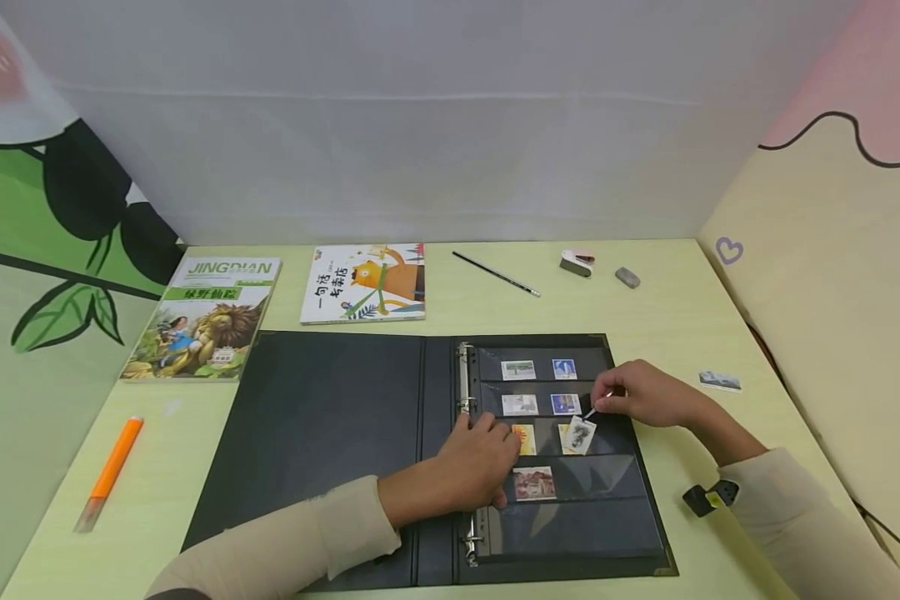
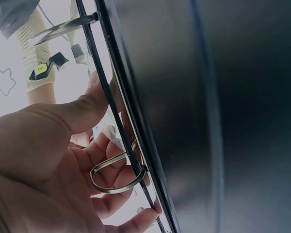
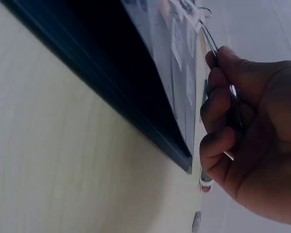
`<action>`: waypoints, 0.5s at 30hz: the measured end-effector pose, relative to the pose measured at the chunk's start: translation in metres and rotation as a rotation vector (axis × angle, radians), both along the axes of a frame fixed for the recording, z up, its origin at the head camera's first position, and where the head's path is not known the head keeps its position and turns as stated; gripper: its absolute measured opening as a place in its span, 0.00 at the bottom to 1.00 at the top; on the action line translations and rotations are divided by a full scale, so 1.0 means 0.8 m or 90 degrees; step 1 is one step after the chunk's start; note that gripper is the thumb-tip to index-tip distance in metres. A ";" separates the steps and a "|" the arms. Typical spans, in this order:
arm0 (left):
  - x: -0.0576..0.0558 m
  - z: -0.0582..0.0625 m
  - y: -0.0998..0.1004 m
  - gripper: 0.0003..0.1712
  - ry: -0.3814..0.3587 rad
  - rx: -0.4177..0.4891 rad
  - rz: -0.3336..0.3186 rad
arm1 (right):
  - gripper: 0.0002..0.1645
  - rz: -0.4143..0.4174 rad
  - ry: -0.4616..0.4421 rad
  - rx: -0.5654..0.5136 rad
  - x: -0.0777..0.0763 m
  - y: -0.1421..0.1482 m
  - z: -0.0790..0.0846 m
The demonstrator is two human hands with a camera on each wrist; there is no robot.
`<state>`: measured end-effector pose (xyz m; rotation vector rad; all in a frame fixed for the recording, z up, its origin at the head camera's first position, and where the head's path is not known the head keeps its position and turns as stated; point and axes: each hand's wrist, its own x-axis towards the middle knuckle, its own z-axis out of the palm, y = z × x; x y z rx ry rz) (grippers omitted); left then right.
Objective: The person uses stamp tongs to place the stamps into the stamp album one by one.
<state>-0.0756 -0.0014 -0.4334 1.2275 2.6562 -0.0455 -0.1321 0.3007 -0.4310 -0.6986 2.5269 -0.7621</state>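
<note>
A black ring binder (image 1: 330,417) lies spread out on the table, a dark stamp page (image 1: 570,529) on its right side. Several stamps sit in the page's clear strips, among them a reddish-brown stamp (image 1: 534,483). My right hand (image 1: 641,396) grips metal tweezers (image 3: 211,41). Their tips hold a small grey-and-white stamp (image 1: 581,437), tilted over a yellow stamp (image 1: 565,439) in the third row. My left hand (image 1: 468,467) rests on the page's left margin by the rings, fingers spread and lightly bent. In the left wrist view a metal ring (image 2: 117,189) overlaps its fingers.
Behind the binder lie two picture books (image 1: 206,321), a pencil (image 1: 495,273), a small stapler (image 1: 576,263) and a grey eraser (image 1: 627,277). An orange marker-like pen (image 1: 112,467) is at the left. To the right lies a small grey-blue printed piece (image 1: 720,381).
</note>
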 end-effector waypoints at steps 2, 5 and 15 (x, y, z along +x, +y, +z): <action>0.000 0.000 0.000 0.33 0.003 -0.003 -0.001 | 0.05 0.026 -0.005 0.016 0.000 -0.008 -0.003; 0.001 0.000 0.001 0.32 0.005 -0.009 -0.002 | 0.06 0.064 -0.020 0.032 0.002 -0.019 -0.004; -0.001 -0.001 0.002 0.35 -0.012 -0.010 0.015 | 0.07 0.159 -0.041 0.047 0.010 -0.045 -0.007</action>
